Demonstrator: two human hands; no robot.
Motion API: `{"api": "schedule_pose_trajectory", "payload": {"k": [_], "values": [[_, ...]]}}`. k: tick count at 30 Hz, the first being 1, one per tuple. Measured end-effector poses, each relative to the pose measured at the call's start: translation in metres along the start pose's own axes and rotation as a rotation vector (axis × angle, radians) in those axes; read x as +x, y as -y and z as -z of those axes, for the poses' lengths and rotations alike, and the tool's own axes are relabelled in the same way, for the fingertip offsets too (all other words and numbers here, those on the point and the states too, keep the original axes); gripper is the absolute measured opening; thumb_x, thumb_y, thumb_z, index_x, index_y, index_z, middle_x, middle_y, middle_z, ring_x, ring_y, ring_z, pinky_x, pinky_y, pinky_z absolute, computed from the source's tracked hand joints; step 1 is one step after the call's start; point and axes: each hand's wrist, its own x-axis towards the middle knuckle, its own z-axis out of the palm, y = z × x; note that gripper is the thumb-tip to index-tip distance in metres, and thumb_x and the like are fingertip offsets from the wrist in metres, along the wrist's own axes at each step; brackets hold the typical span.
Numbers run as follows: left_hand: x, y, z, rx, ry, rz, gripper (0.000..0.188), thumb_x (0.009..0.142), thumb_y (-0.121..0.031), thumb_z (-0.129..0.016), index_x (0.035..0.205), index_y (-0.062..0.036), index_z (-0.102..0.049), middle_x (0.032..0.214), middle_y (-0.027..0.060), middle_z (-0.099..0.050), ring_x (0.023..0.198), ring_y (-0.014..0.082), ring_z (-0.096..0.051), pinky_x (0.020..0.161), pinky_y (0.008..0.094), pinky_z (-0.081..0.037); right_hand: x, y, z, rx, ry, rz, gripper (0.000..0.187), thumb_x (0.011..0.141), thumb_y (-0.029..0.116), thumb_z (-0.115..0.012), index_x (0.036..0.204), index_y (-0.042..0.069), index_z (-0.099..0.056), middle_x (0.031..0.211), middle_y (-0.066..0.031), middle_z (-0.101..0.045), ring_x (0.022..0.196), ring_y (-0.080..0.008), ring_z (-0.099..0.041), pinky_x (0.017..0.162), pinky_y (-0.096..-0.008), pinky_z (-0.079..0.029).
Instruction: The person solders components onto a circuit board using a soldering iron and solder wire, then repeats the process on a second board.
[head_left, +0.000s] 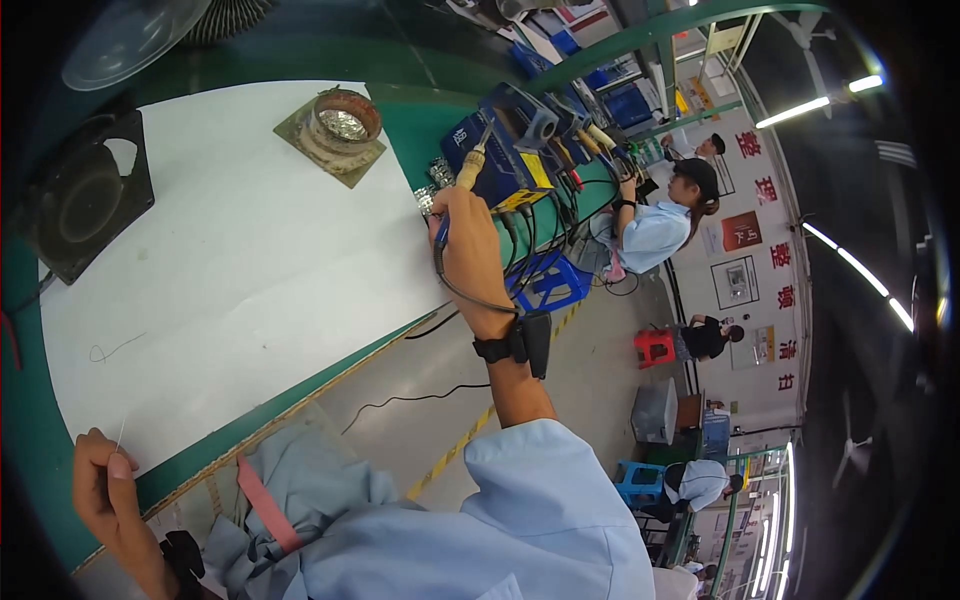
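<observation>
My right hand point(468, 250) is closed around a soldering iron point(472, 168), its cord running back along my wrist. The iron's tip points up beside a blue soldering station point(500, 160). My left hand point(108, 490), at the lower left edge of the white sheet point(230, 260), pinches a thin strand of solder wire point(121, 432) between thumb and finger. A loose thin strand point(115, 352) lies curled on the sheet. Small shiny metal pieces point(425, 198) are next to my right hand.
A round rusty metal pot on a square plate point(357, 165) stands at the sheet's far edge. A black square fan point(85, 200) lies at the left. Cables point(535, 225) hang off the table edge by a blue stool point(550, 285). A co-worker point(655, 225) sits beyond.
</observation>
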Motion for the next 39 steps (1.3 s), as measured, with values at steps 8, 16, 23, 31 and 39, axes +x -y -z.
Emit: {"api": "schedule_pose_trajectory", "payload": {"k": [8, 16, 23, 31, 39], "values": [[-0.008, -0.002, 0.001, -0.018, -0.017, 0.001, 0.017, 0.09, -0.011, -0.053, 0.076, -0.0026, -0.047, 0.072, 0.0022, -0.042, 0.068, 0.0114, -0.036, 0.063, 0.0252, -0.028, 0.001, 0.001, 0.005, -0.013, -0.061, -0.047, 0.023, 0.08, -0.007, -0.063, 0.096, 0.001, -0.048, 0.093, -0.0139, -0.061, 0.084, -0.0289, -0.062, 0.076, -0.0347, -0.048], [-0.004, -0.001, 0.001, -0.025, -0.012, -0.028, 0.019, 0.09, -0.013, -0.055, 0.076, -0.0025, -0.049, 0.07, 0.0017, -0.046, 0.064, 0.0097, -0.038, 0.058, 0.0249, -0.029, -0.002, 0.008, -0.004, 0.024, 0.014, 0.08, 0.026, 0.081, -0.006, -0.064, 0.096, 0.002, -0.045, 0.098, -0.0181, -0.064, 0.087, -0.0331, -0.064, 0.078, -0.036, -0.05], [-0.004, 0.0, 0.001, -0.016, -0.007, -0.03, 0.019, 0.09, -0.013, -0.055, 0.076, -0.0028, -0.049, 0.07, 0.0017, -0.047, 0.064, 0.0095, -0.039, 0.058, 0.0248, -0.029, -0.001, 0.005, 0.0, 0.038, 0.094, 0.042, 0.026, 0.079, -0.006, -0.066, 0.096, 0.002, -0.047, 0.095, -0.0161, -0.064, 0.084, -0.0326, -0.063, 0.077, -0.0352, -0.05], [-0.003, -0.007, -0.001, -0.037, -0.007, -0.009, 0.018, 0.09, -0.012, -0.055, 0.076, -0.0025, -0.049, 0.069, 0.0018, -0.047, 0.063, 0.0091, -0.039, 0.057, 0.0246, -0.029, 0.005, 0.012, 0.009, 0.066, -0.028, 0.096, 0.029, 0.076, -0.007, -0.068, 0.096, 0.002, -0.049, 0.095, -0.0149, -0.063, 0.083, -0.03, -0.061, 0.074, -0.0365, -0.049], [-0.003, -0.017, -0.002, -0.046, -0.1, 0.031, 0.012, 0.087, -0.009, -0.059, 0.084, 0.0029, -0.063, 0.077, 0.006, -0.062, 0.06, 0.0093, -0.047, 0.055, 0.0234, -0.033, -0.009, 0.118, -0.009, 0.439, -0.016, -0.182, 0.037, 0.079, -0.01, -0.067, 0.103, 0.004, -0.043, 0.105, -0.014, -0.062, 0.083, -0.0165, -0.063, 0.067, -0.0271, -0.053]]}}
